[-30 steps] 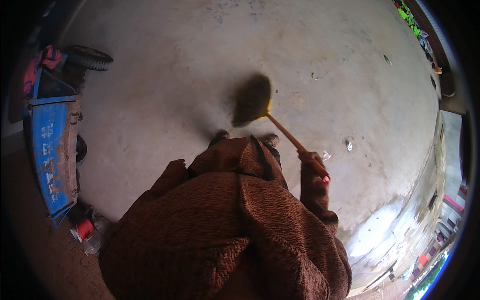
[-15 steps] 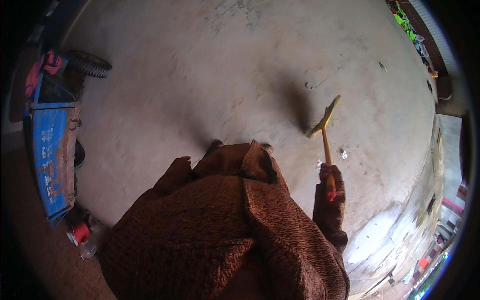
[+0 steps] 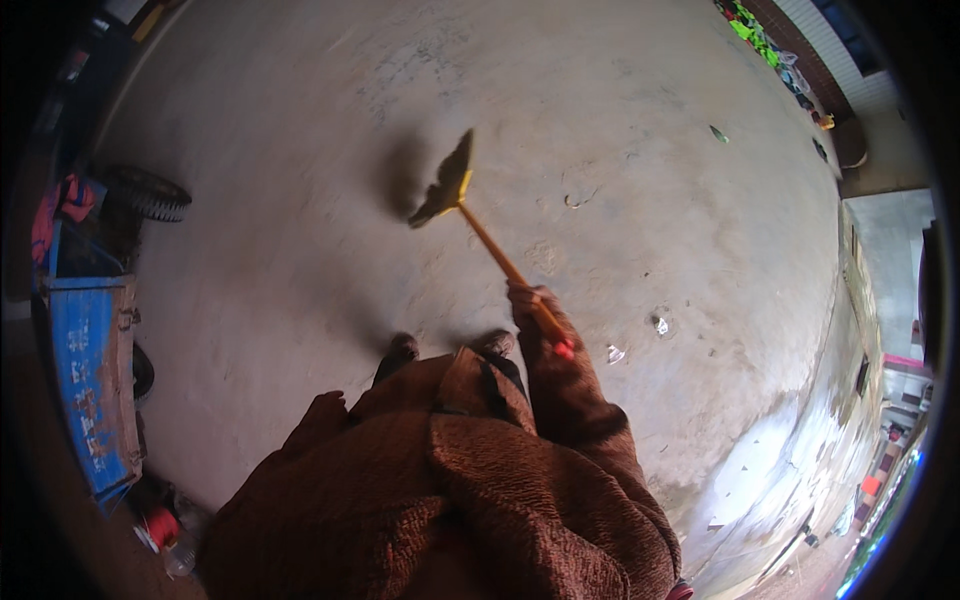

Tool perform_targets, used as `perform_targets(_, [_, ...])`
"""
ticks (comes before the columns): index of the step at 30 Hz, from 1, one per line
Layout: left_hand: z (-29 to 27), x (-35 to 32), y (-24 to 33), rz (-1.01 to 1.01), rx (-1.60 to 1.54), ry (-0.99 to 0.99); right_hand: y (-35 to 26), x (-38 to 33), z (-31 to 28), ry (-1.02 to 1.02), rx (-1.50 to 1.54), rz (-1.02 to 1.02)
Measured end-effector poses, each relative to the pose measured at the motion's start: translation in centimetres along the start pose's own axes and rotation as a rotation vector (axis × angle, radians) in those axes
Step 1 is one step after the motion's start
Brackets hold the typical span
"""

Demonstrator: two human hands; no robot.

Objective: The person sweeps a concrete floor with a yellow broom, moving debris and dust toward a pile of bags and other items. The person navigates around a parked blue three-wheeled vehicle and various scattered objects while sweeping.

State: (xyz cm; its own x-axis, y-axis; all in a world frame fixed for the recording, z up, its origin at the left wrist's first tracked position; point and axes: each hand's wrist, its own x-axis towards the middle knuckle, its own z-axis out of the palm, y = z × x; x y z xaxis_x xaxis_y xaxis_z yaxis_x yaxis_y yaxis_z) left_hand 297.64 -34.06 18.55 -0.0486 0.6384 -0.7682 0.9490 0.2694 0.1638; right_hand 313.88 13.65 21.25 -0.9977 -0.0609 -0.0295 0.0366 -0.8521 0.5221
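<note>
My right hand (image 3: 527,304) grips the orange handle of a short broom (image 3: 446,186), whose dark bristle head with a yellow band is out over the bare concrete floor (image 3: 600,150), ahead and to the left of my feet (image 3: 400,350). Its shadow falls on the floor just left of the bristles. My left hand is hidden under the brown knitted shawl (image 3: 400,490) that covers my arms and body.
A blue metal cart (image 3: 90,390) with a black tyre (image 3: 148,193) stands at the left. A red spool and a clear bottle (image 3: 170,540) lie near its lower end. Small scraps of litter (image 3: 660,325) dot the floor to the right. Bright clothes lie at the far top right.
The broom has swung from the right side of the floor to the left and further ahead. My right arm has reached forward with it.
</note>
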Motion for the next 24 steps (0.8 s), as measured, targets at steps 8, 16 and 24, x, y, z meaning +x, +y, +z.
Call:
perform_targets(8, [-1.6, 0.5, 1.9, 0.011, 0.011, 0.015, -8.3, -2.6, -2.7, 0.049, 0.072, -0.077])
perform_targets(16, [-6.4, 2.0, 3.7, -0.044, -0.007, -0.05, -10.9, -17.2, 4.6, 0.133, 0.034, -0.43])
perform_targets(24, [-11.3, 3.0, 6.4, 0.012, 0.126, -0.098, -13.4, -26.6, 10.2, 0.226, -0.099, -0.678])
